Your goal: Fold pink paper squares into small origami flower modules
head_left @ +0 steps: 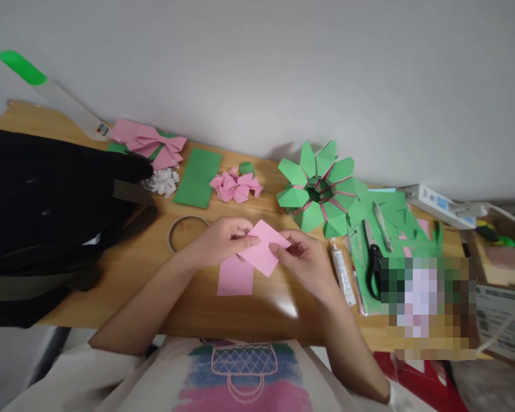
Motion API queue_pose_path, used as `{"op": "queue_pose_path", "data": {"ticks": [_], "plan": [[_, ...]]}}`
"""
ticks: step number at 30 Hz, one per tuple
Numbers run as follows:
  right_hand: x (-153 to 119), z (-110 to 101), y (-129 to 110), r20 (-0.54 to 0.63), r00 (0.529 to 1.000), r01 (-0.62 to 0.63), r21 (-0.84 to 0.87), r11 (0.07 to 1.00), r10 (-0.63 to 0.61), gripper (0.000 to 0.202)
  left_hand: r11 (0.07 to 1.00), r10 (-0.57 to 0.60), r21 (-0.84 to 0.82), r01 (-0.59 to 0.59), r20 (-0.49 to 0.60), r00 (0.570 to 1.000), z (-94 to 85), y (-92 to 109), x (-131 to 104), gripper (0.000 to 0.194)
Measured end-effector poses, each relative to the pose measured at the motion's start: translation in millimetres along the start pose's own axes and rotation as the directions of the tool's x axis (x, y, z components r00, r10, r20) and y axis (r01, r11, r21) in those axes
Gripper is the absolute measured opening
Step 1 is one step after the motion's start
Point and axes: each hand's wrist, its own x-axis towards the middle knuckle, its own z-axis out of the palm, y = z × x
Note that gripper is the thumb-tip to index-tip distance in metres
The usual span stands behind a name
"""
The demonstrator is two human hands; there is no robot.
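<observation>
Between my two hands is a square of pink paper [264, 252], turned cornerwise above the table. My left hand [227, 237] pinches its left corner, thumb on top. On the right corner, my right hand [302, 254] grips it in the same way, with the fingers curled underneath. Another pink paper sheet [235, 279] lies flat on the wood just below, partly covered by my left hand and the held square. A roll of tape [170, 234] rests beside my left wrist. Close to my right hand lies a white glue tube [342, 273].
Along the wall stand a green-and-pink folded paper flower [300, 214], pink folded pieces [236, 186], a green sheet [198, 177] and white paper bits [162, 182]. Black scissors [372, 263] and a craft knife [383, 226] lie at right, near a power strip [438, 205]. A black bag [51, 212] fills the left.
</observation>
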Motion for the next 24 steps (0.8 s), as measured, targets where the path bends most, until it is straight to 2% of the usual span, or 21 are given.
{"op": "queue_pose_path", "data": {"ticks": [5,8,11,15,18,20,24], "plan": [[-3,2,7,-0.093,0.995,0.035,0.095,0.995,-0.026,0.018,0.996,-0.017,-0.083,0.016,-0.01,1.0,1.9,-8,5,0.009],[-6,0,10,-0.099,0.993,0.067,0.091,0.994,-0.058,0.012,0.992,-0.03,-0.123,0.03,0.005,1.0,1.3,-14,7,0.018],[-10,-4,12,-0.09,0.992,0.094,0.069,0.993,-0.087,0.017,0.991,-0.029,-0.128,0.03,0.01,1.0,2.3,-18,8,0.025],[-14,-7,16,-0.12,0.992,0.046,0.07,0.996,-0.037,0.025,0.999,0.014,-0.038,-0.016,-0.043,0.999,7.1,-24,9,0.02],[-12,-4,19,-0.182,0.981,-0.047,0.08,0.996,0.061,0.025,0.997,0.062,0.05,-0.058,-0.081,0.995,10.1,-30,10,0.027],[-9,-1,20,-0.184,0.978,-0.085,0.07,0.994,0.096,0.024,0.992,0.09,0.102,-0.08,-0.097,0.991,10.7,-33,11,0.029],[-2,6,20,-0.162,0.982,-0.092,0.055,0.994,0.1,0.019,0.976,0.127,0.193,-0.104,-0.113,0.985,10.0,-35,12,0.016]]}}
